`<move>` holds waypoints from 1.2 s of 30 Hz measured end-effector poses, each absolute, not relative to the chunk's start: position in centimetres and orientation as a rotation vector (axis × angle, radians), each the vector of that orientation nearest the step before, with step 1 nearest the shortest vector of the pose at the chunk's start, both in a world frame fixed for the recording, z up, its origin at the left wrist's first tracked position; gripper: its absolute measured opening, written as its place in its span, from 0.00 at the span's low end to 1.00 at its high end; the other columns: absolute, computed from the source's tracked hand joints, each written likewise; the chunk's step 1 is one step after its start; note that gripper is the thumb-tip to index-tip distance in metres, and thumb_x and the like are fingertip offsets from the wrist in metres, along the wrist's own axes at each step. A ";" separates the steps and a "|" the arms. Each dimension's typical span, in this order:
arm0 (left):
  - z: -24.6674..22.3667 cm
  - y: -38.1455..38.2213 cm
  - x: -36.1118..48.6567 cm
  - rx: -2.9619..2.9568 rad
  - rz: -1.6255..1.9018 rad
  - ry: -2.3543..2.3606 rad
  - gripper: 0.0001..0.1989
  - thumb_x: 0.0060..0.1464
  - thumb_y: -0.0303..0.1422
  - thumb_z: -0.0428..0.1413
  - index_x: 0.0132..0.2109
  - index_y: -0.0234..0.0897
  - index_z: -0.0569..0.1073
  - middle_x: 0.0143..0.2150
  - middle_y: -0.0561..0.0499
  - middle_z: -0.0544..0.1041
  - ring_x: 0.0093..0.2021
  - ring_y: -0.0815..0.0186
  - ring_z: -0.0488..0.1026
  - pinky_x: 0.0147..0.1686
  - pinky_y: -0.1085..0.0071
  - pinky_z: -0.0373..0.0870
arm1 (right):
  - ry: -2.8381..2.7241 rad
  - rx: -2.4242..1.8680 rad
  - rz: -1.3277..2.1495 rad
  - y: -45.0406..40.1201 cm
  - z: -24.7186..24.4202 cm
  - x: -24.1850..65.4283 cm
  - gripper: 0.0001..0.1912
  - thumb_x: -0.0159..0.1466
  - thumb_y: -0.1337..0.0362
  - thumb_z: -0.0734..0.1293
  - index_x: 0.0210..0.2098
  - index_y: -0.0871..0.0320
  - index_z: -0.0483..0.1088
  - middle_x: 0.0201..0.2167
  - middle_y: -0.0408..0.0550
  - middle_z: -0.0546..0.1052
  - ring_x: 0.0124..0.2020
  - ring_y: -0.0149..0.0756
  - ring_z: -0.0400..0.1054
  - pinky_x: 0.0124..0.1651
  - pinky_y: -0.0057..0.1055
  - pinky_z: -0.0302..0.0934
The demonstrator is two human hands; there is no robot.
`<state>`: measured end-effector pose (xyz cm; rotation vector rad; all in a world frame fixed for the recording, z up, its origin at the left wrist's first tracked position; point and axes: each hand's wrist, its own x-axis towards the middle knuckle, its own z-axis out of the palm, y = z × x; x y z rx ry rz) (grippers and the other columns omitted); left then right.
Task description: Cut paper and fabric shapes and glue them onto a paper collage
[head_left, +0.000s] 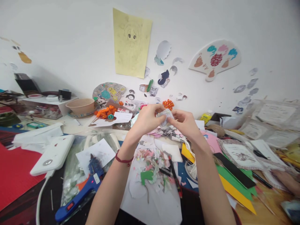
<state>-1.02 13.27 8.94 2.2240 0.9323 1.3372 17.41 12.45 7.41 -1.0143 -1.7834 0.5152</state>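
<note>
Both hands are raised together over the back of the cluttered table. Between the fingertips of my left hand (150,116) and my right hand (182,121) is a small whitish-grey piece of paper (166,116), which the thumbs press from the near side. Its far side is hidden by the fingers. Just below lies a heap of torn grey and pink paper (172,133). Nearer to me, between my forearms, a white sheet (154,203) bears many coloured paper scraps (154,159), with a larger green piece (147,177) among them.
A blue glue gun (81,193) lies left of my forearm, near a white power bank (52,155) with a cable. A dark pencil (175,176) rests beside the scraps. Green and yellow paper (236,193) lies at right. Behind, orange flowers (105,112) and a bowl (80,106) stand by the wall.
</note>
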 end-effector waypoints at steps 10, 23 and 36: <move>8.7 13.5 -1.2 2.252 1.319 0.969 0.06 0.52 0.30 0.56 0.37 0.38 0.77 0.37 0.51 0.81 0.38 0.63 0.74 0.41 0.66 0.68 | -1.779 -1.001 0.529 12.8 7.0 17.1 0.13 0.58 0.54 0.72 0.35 0.58 0.75 0.31 0.46 0.79 0.30 0.35 0.72 0.32 0.30 0.67; 9.1 13.4 -1.6 2.146 1.451 1.042 0.07 0.53 0.26 0.56 0.40 0.37 0.75 0.41 0.50 0.80 0.37 0.65 0.74 0.40 0.68 0.69 | -1.795 -1.000 0.590 13.1 6.7 17.4 0.09 0.60 0.59 0.71 0.36 0.58 0.76 0.32 0.46 0.79 0.30 0.35 0.72 0.34 0.30 0.66; 9.3 12.1 -1.4 2.648 1.395 1.210 0.06 0.58 0.31 0.54 0.38 0.38 0.76 0.39 0.50 0.78 0.42 0.61 0.71 0.48 0.63 0.64 | -1.795 -0.952 0.494 12.6 7.3 17.7 0.12 0.60 0.57 0.72 0.36 0.59 0.77 0.32 0.46 0.79 0.30 0.33 0.71 0.33 0.29 0.66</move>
